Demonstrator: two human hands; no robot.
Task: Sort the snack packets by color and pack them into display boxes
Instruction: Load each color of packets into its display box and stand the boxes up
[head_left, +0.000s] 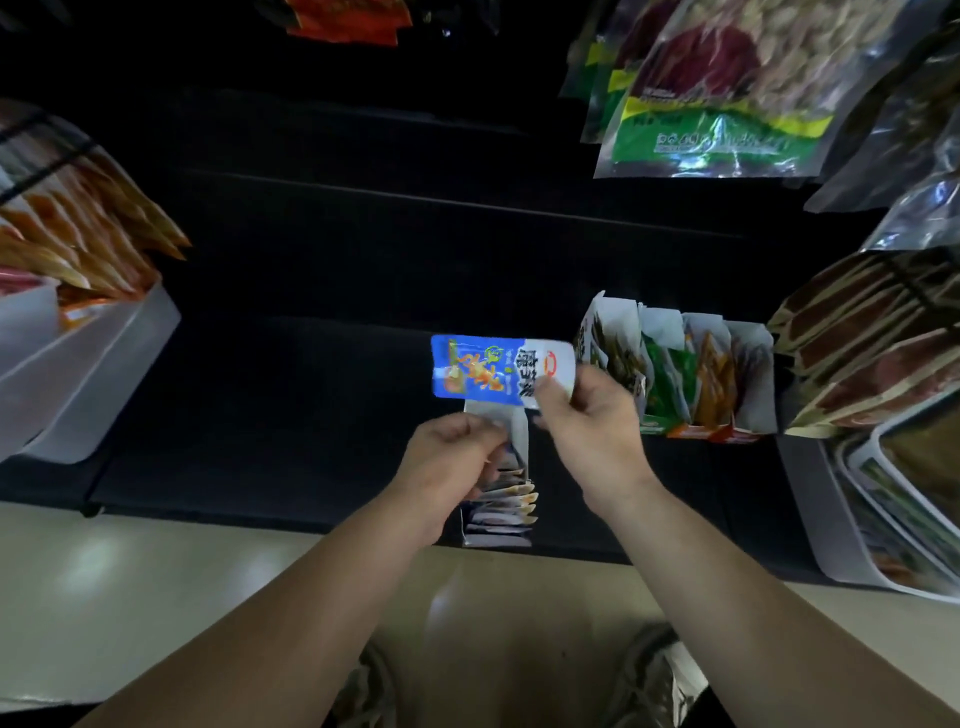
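Observation:
My right hand (587, 415) pinches a blue and white snack packet (488, 371) by its white end and holds it flat above the dark shelf. Just below it stands a narrow white display box (501, 499) with several packets lined up inside. My left hand (457, 457) grips the upper left part of that box, fingers curled over the packets. To the right stands a second display box (680, 374) with compartments of dark, green, orange and brown packets.
The dark shelf (285, 405) runs across the middle, its front edge above a pale floor. A white bin (88, 364) with orange packets stands at the left. Trays of packaged goods (872, 415) crowd the right. Large bags (717, 88) hang at the upper right.

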